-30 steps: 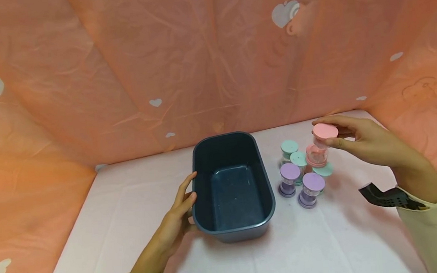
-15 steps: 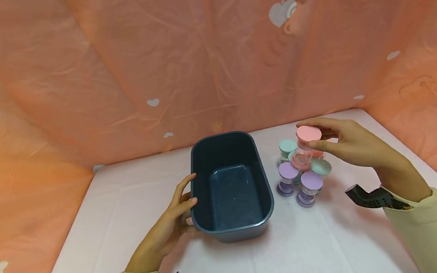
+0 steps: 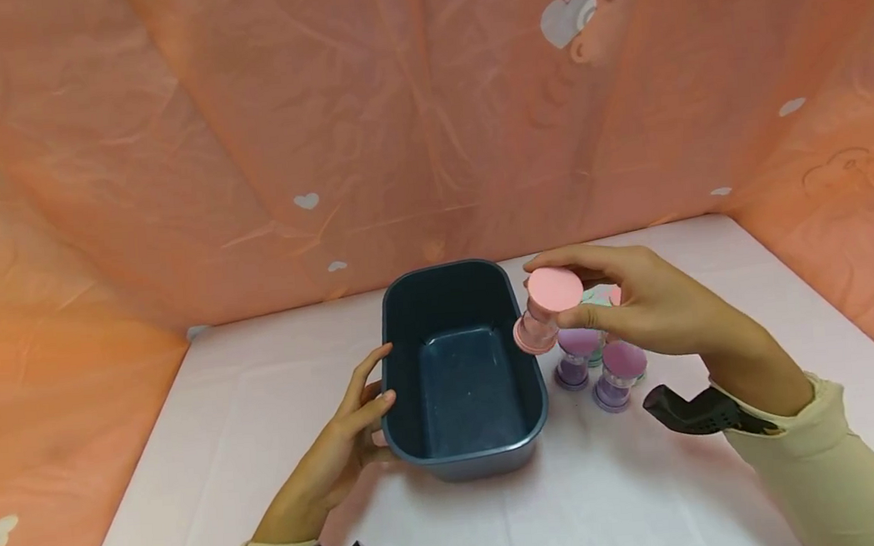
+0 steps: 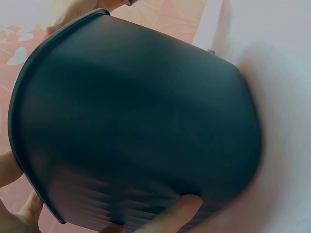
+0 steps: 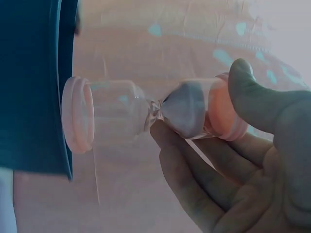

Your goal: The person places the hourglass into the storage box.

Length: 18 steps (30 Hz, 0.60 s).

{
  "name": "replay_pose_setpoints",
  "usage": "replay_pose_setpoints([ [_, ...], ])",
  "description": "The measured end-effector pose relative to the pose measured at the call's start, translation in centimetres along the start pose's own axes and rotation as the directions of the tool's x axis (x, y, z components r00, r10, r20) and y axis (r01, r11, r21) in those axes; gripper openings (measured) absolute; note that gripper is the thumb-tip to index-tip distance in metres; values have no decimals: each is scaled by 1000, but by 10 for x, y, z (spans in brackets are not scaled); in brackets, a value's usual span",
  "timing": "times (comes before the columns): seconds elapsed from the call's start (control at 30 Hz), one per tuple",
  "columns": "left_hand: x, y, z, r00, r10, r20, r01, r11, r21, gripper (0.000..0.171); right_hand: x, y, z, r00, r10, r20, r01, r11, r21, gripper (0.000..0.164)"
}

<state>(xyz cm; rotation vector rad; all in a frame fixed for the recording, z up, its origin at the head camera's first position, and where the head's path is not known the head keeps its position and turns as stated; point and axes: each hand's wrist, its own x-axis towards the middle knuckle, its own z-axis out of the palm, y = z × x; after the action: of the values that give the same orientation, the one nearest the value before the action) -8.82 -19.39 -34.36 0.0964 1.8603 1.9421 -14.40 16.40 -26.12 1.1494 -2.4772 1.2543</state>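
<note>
Your right arm reaches in from the right, forearm slanting up and inward, as your right hand point(image 3: 645, 298) grips a pink hourglass point(image 3: 550, 301) beside the right rim of the dark blue bin point(image 3: 470, 470). Your thumb presses on the cap end while your fingers run along the far side toward the glass waist. The hourglass tilts, its base pointed toward the bin; whether base and rim touch, you cannot tell. Your left hand point(image 3: 349, 433) rests against the bin's left side, fingers spread and loosely bent, tips at the rim and one finger laid along the outer wall. Half a second ago you held the same hourglass over the cluster to the right; now it has come left to the rim, while your left hand and the bin have barely shifted. Two purple hourglasses point(image 3: 579, 341) stand on the white-covered desk point(image 3: 265, 417), with teal caps point(image 3: 597, 297) partly hidden behind your right hand, which blocked less of them in the earlier frame.
</note>
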Motion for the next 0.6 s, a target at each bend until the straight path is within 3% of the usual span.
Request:
replay_pose_setpoints([
  [0.17,3,0,1,999,11,-36,-11,1000,19,54,8,-5,17,996,-40,80,33,995,90,49],
  [0.3,6,-1,1,998,18,-54,-17,999,34,52,16,-7,30,981,7,194,-26,995,93,46],
  [0.47,6,-3,0,998,21,-55,-19,999,38,53,27,-4,48,923,42,381,-48,999,7,44],
  [0.6,5,-3,-1,999,23,-46,-21,999,42,54,33,0,56,871,16,492,15,998,-58,47],
])
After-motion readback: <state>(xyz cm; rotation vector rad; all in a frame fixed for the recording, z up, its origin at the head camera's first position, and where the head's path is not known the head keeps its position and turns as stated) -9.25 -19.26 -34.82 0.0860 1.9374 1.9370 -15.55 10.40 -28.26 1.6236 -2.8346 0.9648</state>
